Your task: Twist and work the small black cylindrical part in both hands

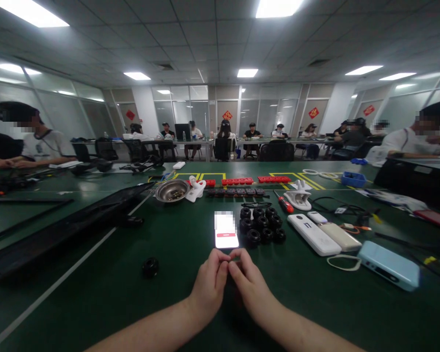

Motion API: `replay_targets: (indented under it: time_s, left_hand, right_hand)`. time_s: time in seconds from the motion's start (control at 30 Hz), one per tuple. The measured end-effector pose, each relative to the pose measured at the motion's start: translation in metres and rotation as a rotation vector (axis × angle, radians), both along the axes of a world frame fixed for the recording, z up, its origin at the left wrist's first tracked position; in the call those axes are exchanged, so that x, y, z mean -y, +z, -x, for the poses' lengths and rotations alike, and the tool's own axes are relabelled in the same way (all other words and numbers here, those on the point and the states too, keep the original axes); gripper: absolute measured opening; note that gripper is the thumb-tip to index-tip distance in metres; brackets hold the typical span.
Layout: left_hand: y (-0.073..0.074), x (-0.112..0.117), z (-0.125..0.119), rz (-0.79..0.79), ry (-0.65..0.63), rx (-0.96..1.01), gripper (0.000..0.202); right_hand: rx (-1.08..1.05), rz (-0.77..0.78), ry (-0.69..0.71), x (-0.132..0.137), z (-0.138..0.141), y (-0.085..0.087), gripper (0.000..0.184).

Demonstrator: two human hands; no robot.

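My left hand (211, 279) and my right hand (246, 275) meet at the fingertips above the green table, just in front of a lit phone (226, 239). The fingers of both are curled and pressed together; whether something small sits between them is hidden. The phone lies flat, its screen white with a red bar. Right of it, several round black parts (264, 221) stand in a close group. A single black part (150, 267) of similar shape lies apart, left of my left hand.
A metal bowl (172, 190) holds small pieces. Behind the phone are red trays (236, 181) and a black strip (238, 192). A screwdriver (286, 203), white power bank (313, 234) and blue power bank (388, 266) lie right. A long black panel (62, 230) lies left. People sit around.
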State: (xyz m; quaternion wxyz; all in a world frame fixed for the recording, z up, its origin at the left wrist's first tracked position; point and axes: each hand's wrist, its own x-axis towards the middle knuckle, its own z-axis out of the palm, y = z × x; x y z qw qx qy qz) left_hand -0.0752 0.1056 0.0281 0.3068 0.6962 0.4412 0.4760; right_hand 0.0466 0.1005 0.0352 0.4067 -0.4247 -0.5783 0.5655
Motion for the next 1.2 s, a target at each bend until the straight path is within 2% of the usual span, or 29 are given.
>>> replay_targets:
  time_s: [0.07,0.1,0.2,0.27,0.33,0.4,0.47,0.53,0.63,0.73,0.83,0.9,0.97,1.07,1.13,1.2]
  left_hand:
    - [-0.001,-0.003,0.001,-0.02,0.0,-0.045,0.02]
    - [-0.001,-0.005,0.001,-0.03,0.003,-0.065,0.019]
    - [0.002,-0.005,-0.004,-0.009,0.031,-0.036,0.021]
    - [0.005,-0.004,-0.011,0.089,0.062,0.104,0.023]
    - [0.006,-0.004,-0.018,0.285,0.108,0.282,0.025]
    - [0.005,-0.006,-0.022,0.507,0.133,0.366,0.027]
    - [0.003,-0.008,-0.02,0.648,0.107,0.331,0.028]
    - [0.002,-0.01,-0.014,0.692,0.056,0.275,0.031]
    - [0.003,-0.008,-0.003,0.598,0.032,0.248,0.03]
    - [0.005,-0.006,0.004,0.286,0.031,0.11,0.023]
    - [0.004,-0.008,0.004,0.051,0.044,-0.081,0.022]
    - [0.002,-0.01,0.001,0.055,0.038,-0.066,0.022]
    - [0.0,-0.013,-0.003,0.192,0.032,0.107,0.023]
    - [-0.004,-0.017,-0.009,0.522,0.04,0.383,0.028]
    - [-0.006,-0.019,-0.009,0.652,0.032,0.425,0.03]
    - [-0.007,-0.02,-0.007,0.678,0.006,0.421,0.031]
  right_hand:
    - [0.007,0.114,-0.031,0.003,0.008,-0.002,0.035]
    - [0.043,0.1,-0.076,0.004,0.01,-0.003,0.036]
    - [0.202,-0.151,-0.244,0.001,0.013,-0.007,0.034]
    - [0.279,-0.302,-0.283,-0.005,0.009,-0.007,0.027]
    - [0.342,-0.39,-0.242,-0.012,0.003,-0.003,0.022]
    - [0.409,-0.455,-0.173,-0.015,-0.003,0.004,0.022]
    - [0.449,-0.487,-0.105,-0.014,-0.009,0.012,0.023]
    - [0.461,-0.463,-0.065,-0.011,-0.014,0.016,0.027]
    - [0.429,-0.271,-0.01,-0.011,-0.015,0.012,0.029]
    - [0.357,-0.092,0.038,-0.017,-0.012,0.001,0.035]
    - [0.291,-0.071,0.025,-0.021,-0.007,-0.009,0.03]
    - [0.272,-0.124,-0.002,-0.021,-0.006,-0.011,0.027]
    - [0.274,-0.231,-0.041,-0.018,-0.007,-0.009,0.02]
    - [0.289,-0.435,-0.034,-0.012,-0.01,0.0,0.015]
    - [0.327,-0.561,-0.014,-0.009,-0.013,0.007,0.024]
    - [0.442,-0.6,-0.068,-0.007,-0.017,0.011,0.039]
